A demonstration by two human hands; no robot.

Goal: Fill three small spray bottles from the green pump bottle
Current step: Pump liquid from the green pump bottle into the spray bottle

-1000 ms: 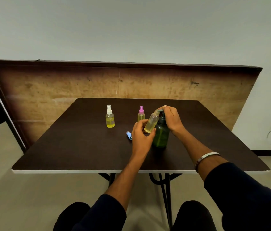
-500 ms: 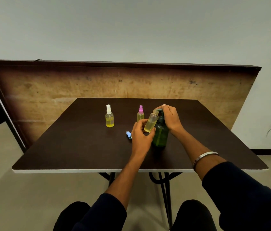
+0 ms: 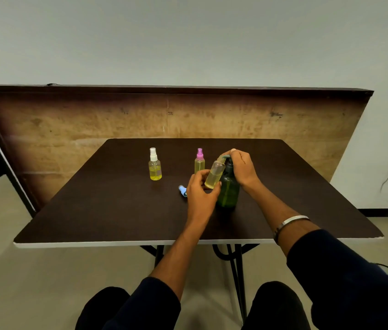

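Observation:
The green pump bottle (image 3: 229,189) stands on the dark table (image 3: 107,206). My right hand (image 3: 243,168) is curled over its pump head. My left hand (image 3: 201,191) grips an uncapped small clear spray bottle (image 3: 214,175), tilted with its mouth up at the pump spout; it holds some yellow liquid. Its blue spray cap (image 3: 183,190) lies on the table just left of my left hand. Behind stand a pink-capped spray bottle (image 3: 199,161) and, further left, a white-capped spray bottle (image 3: 155,165), both with yellow liquid.
A wooden board (image 3: 92,120) leans upright behind the table's far edge. The white front table edge (image 3: 116,244) runs above my knees. Black metal legs (image 3: 234,263) stand under the table. A cable lies on the floor at right.
My hands and the bottles have barely moved. The pump head under my right hand sits slightly lower than one second ago.

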